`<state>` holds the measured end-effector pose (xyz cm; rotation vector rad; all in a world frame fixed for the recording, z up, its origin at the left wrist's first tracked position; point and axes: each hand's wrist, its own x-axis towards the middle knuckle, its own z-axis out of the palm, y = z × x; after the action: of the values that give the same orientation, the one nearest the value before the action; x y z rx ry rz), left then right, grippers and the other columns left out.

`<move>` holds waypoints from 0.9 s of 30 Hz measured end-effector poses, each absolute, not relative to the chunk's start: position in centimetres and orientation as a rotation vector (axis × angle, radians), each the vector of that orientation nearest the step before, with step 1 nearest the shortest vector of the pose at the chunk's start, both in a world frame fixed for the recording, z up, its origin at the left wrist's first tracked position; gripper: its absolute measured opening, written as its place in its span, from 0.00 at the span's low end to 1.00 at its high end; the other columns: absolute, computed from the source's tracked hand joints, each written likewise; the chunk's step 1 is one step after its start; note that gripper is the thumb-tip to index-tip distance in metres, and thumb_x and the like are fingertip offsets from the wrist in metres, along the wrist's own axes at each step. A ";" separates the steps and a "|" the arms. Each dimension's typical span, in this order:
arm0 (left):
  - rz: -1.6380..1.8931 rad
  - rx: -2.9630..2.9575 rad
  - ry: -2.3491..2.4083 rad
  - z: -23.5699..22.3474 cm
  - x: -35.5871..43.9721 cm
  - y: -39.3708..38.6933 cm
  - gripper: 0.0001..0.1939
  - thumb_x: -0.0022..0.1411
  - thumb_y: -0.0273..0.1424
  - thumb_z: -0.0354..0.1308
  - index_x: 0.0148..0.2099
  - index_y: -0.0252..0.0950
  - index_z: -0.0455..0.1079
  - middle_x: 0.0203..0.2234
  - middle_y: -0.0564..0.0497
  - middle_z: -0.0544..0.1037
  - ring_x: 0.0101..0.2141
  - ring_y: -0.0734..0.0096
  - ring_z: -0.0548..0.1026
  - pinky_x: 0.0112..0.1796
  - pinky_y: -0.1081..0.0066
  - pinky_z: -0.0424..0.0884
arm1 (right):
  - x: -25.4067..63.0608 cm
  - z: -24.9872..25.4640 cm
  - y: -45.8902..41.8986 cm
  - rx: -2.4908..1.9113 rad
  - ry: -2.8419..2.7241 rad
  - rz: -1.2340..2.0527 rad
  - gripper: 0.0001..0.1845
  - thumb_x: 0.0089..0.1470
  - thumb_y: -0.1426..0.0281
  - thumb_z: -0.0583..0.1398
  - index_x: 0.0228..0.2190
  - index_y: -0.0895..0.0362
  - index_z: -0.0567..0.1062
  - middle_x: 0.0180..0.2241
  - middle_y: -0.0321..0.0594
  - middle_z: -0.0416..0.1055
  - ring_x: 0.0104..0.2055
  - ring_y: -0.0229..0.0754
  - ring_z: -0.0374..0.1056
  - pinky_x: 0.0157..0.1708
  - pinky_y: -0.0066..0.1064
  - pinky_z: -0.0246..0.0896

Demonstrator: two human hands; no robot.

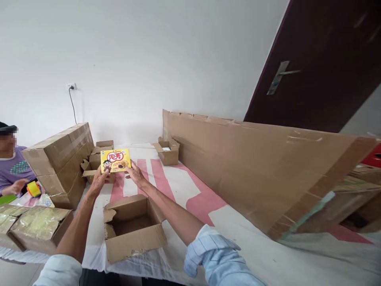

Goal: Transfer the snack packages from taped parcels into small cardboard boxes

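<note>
Two hands, left hand [98, 182] and right hand [135, 173], fingers clamped on yellow snack box [116, 160], open carton [133, 226] just below on worktop [178, 186]

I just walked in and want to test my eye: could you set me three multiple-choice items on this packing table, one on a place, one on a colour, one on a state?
1. Where is the snack box?
A. inside the near carton
B. held up between both hands
C. on the floor

2. What is the snack box's main colour?
A. yellow
B. green
C. black

3. What state is the near carton in?
A. taped shut
B. crushed flat
C. open, flaps up

Answers:
1 B: the left hand and right hand hold its lower corners, above the table.
2 A: its front is yellow with red lettering.
3 C: its flaps stand open and the inside shows nothing in it.
</note>
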<state>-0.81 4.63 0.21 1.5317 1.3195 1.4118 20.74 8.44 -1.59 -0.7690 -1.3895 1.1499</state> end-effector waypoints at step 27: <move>1.404 1.152 1.405 -10.2 -8.8 2.9 0.37 0.28 0.37 0.86 0.41 0.37 0.74 0.36 0.47 0.88 0.40 0.51 0.86 0.44 0.55 0.84 | 31.7 -10.3 -4.0 -1.044 -2.001 0.518 0.18 0.67 0.69 0.61 0.55 0.50 0.83 0.56 0.48 0.82 0.58 0.55 0.78 0.60 0.51 0.76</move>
<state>-8.77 2.88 -10.21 1.1516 1.4054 1.4044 31.69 -4.01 -10.34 -1.0440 -2.0006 0.5177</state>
